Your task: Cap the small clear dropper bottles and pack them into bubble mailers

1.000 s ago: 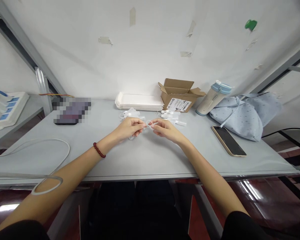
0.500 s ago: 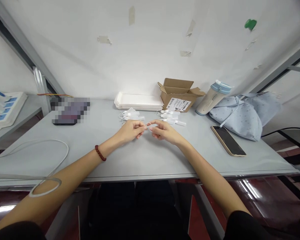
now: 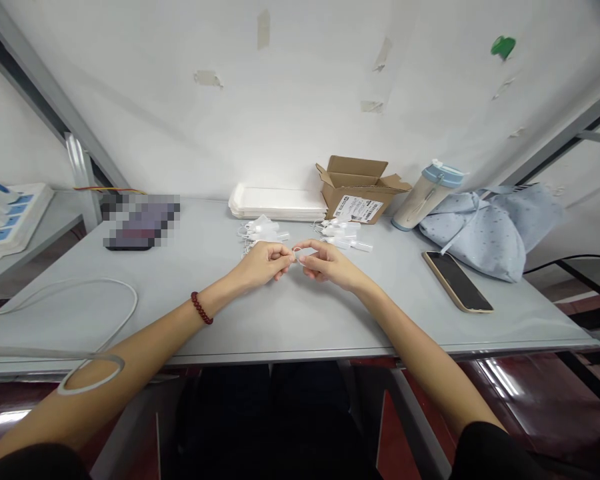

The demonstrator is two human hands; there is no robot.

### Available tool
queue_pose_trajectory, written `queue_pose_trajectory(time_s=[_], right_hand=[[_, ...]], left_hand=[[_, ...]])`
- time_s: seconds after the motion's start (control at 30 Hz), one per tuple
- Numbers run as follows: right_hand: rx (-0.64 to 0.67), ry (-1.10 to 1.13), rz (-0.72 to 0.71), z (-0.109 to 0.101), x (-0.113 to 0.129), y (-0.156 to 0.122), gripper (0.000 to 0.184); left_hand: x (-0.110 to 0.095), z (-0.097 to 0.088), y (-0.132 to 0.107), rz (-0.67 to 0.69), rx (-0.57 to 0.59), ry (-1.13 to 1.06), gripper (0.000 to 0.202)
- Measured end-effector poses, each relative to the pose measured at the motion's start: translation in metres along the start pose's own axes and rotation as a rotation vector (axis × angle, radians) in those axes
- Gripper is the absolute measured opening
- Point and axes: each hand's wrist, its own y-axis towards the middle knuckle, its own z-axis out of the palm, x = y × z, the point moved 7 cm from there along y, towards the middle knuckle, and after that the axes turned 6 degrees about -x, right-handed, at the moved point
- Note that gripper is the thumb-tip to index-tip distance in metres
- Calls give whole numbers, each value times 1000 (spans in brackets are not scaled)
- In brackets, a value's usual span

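Over the table [image 3: 300,317], our L hand [image 3: 265,263] pinches a small white loop [image 3: 297,249] at the fingertips; R hand [image 3: 330,264] curls round its R side, can't tell if pinching.

Grey tbl [image 3: 290,320] bears white pcs [image 3: 344,231] (2 grps), cardbd box [image 3: 380,208], bottle [image 3: 419,201], bag [image 3: 473,233], phone [image 3: 457,283].

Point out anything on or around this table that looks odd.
Torn tape scraps cling to the wall, perhaps leftovers; a white cable loops untidily past the table's front edge, in front of the left forearm. No spill shows.
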Motion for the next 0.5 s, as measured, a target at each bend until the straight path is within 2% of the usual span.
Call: queue_pose_trajectory(time_s=[0.5], right_hand=[[-4,-35,11,1,-3,0,33]], left_hand=[[4,2,1,10,15,21,21]])
